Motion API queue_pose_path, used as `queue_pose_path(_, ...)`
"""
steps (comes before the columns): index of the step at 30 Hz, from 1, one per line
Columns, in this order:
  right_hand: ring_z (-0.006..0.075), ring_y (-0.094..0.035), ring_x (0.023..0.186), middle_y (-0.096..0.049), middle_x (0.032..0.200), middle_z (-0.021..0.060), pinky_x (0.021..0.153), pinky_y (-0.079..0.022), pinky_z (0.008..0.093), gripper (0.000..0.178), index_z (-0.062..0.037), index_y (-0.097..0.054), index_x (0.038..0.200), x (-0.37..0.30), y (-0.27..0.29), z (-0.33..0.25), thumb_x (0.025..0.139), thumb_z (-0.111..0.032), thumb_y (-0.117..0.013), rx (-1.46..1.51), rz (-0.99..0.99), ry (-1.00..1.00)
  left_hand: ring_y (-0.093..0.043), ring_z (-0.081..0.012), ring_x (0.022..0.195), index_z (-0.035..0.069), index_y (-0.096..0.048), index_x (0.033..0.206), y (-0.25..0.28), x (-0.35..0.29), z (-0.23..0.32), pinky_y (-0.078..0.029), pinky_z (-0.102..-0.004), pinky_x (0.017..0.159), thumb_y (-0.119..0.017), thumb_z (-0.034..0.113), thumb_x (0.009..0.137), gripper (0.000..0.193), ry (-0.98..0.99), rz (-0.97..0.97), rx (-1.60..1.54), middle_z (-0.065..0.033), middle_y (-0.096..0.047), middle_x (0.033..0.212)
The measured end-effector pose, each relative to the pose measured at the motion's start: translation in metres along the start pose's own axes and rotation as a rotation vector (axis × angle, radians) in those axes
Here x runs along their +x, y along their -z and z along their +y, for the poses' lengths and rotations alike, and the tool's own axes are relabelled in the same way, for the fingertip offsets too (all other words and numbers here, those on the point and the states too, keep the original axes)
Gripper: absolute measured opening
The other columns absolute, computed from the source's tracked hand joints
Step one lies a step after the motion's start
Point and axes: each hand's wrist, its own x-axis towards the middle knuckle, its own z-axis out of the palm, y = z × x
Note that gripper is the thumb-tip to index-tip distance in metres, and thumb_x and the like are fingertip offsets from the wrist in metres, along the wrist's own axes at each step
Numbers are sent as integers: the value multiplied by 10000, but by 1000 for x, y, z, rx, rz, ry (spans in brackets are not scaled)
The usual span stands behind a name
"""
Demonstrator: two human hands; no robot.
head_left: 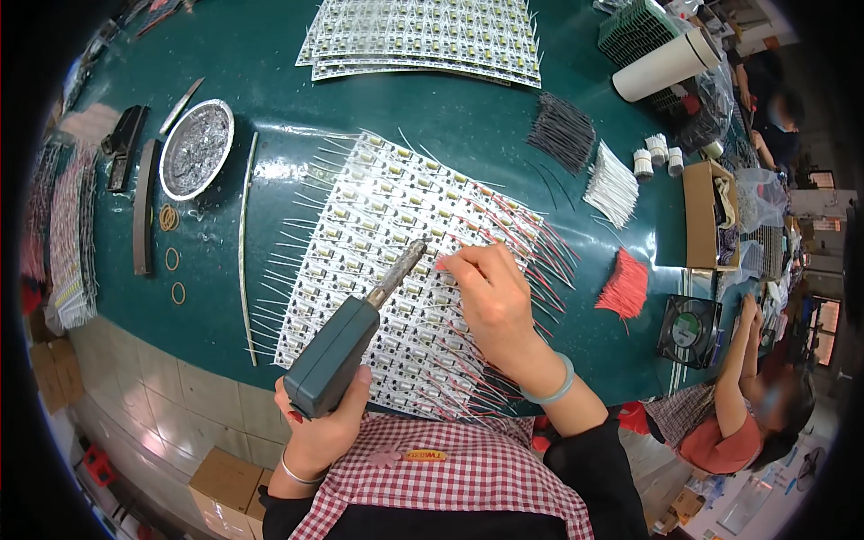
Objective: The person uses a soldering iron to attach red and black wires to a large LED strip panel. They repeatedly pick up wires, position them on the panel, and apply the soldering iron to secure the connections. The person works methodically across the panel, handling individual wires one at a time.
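My left hand (326,423) is wrapped round the handle of a dark green soldering gun (335,353). Its metal tip (419,247) points up and to the right, over a panel of small white circuit boards (373,216). Just right of that tip, my right hand (495,301) is closed in a pinch at the panel; a small reddish spot shows at the fingertips, too small to make out. White wires (286,261) stick out along the panel's left edge. Red and dark wires (544,261) fan out along its right side.
Further panels (423,40) lie stacked at the far edge. Black (560,133), white (612,184) and red wire bundles (623,283) lie to the right, near a black fan (688,331) and cardboard box (706,216). A foil-lined bowl (196,148) stands left. Co-workers sit at right.
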Motion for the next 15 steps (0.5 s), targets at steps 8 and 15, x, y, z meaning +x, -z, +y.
queue_pose_path(8, 248, -594, 844, -665, 1079, 114, 654, -522, 331, 276, 27, -644, 988, -1, 3, 0, 713, 14, -667, -14, -65, 87, -591, -108, 548, -17, -720, 887, -1, -2, -2, -469, -258, 523, -770, 40, 774, 136, 105, 48, -75, -52, -669, 688)
queue_pose_path(15, 243, -582, 823, -665, 1093, 119, 643, -514, 331, 274, 35, -644, 976, -2, 3, -2, 708, 8, -691, -50, -74, 81, -606, -132, 539, -15, -718, 881, 0, -1, -4, -478, -268, 528, -770, 46, 775, 132, 41, 42, -29, -64, -679, 706)
